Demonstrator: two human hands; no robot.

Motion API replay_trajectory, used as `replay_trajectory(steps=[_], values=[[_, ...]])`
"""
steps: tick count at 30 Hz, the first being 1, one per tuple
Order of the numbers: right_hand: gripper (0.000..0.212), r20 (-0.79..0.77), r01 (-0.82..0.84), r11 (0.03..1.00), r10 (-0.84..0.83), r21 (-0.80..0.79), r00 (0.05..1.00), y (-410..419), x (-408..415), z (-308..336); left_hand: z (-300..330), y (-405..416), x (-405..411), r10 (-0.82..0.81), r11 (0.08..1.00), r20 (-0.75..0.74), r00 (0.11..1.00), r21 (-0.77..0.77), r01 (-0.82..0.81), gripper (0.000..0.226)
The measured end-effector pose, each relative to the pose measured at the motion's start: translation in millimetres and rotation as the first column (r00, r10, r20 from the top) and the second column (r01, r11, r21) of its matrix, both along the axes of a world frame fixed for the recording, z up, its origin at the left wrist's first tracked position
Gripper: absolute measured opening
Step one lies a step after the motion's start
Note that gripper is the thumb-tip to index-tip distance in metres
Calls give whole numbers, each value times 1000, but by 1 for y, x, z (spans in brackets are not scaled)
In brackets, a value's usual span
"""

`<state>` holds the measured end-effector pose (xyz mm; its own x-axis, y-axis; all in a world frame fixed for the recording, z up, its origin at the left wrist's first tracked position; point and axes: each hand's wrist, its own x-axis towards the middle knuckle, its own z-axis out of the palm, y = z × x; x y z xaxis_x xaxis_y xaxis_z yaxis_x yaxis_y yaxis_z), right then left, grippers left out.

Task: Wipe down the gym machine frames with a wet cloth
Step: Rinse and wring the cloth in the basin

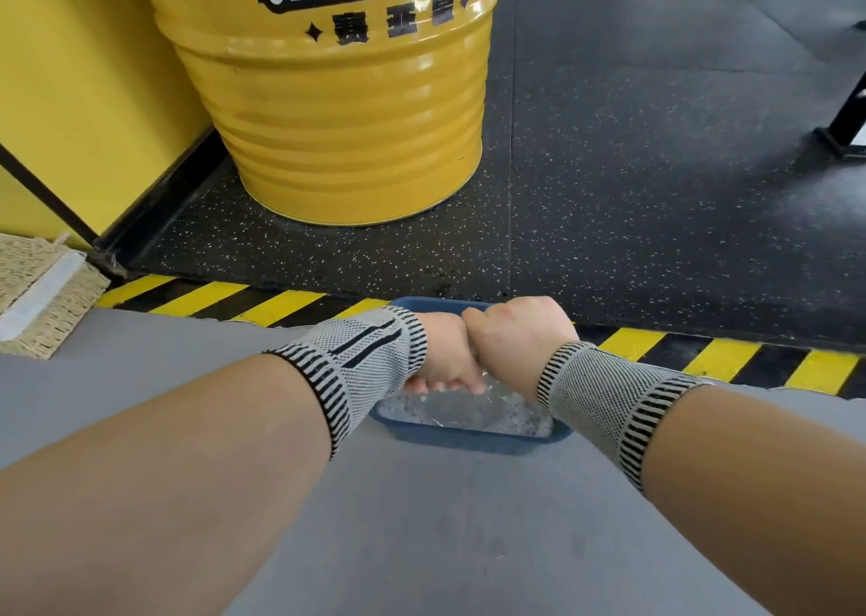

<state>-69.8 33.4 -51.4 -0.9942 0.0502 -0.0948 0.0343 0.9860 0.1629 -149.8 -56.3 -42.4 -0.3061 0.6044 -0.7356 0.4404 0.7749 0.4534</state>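
Evidently wringing: left hand [443,358] and right hand [518,339] touching, fisted over blue basin [473,440] beneath, catching drips; cloth itself hidden.

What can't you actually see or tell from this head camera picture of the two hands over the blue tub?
- Cloth: none shows; the left hand and right hand press together and hide whatever they hold.
- Blue tub: hands and wristbands cover most of it; only foamy water shows.
- Yellow drum: the top edge cuts off its lettering.
- Black frame: cut off by the right edge.
- Straw-coloured mat: cut off by the left edge.
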Motion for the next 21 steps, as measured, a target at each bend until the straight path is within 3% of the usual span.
replay_trajectory(steps=[2, 4, 11, 16, 18, 21], values=[[16, 17, 58, 998, -58, 7, 998, 3, -3, 1, -1, 7, 6, -218, 976, -274, 937, -42, 215, 12], [16, 45, 103, 995, -104, 15, 994, 3, -4, -2, -9, 11, 8, -352, 929, -463, 813, -66, 365, 21], [13, 164, 229, 966, -209, -116, 964, -6, -4, -14, -24, -3, 8, -152, 974, -593, 791, 44, 220, 38], [20, 208, 326, 908, -276, -264, 938, -7, -9, -14, -20, -8, 5, -201, 938, -768, 609, 28, 345, 52], [23, 221, 356, 880, -297, -315, 929, -6, -12, -15, -19, -10, 3, -193, 922, -807, 557, 44, 384, 46], [9, 215, 346, 870, -284, -352, 934, -7, -13, -16, -19, -13, 1, -171, 908, -845, 506, 64, 414, 32]])
